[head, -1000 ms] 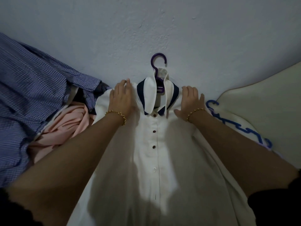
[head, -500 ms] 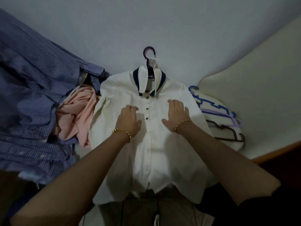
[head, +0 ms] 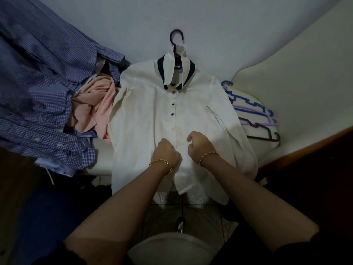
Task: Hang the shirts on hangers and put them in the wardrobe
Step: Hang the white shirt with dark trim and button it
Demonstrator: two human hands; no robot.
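Note:
A cream shirt (head: 145, 115) with a navy-lined collar and dark buttons lies flat on the pale bed, front up. A purple hanger (head: 176, 38) sits inside it, its hook sticking out above the collar. My left hand (head: 167, 151) and my right hand (head: 198, 145) are on the lower button placket, side by side, fingers curled into the cloth. Each hand seems to pinch one edge of the front opening near the lower buttons.
A blue checked shirt (head: 44, 88) and a pink shirt (head: 93, 108) are piled at the left. Several spare hangers (head: 254, 115), blue, lilac and dark, lie at the right on the bed (head: 133, 20). A wooden edge (head: 305, 150) runs along the right.
Both hands slid from the shoulders down the shirt front to the lower placket and curled on the cloth. The view pulled back, showing the shirt's hem.

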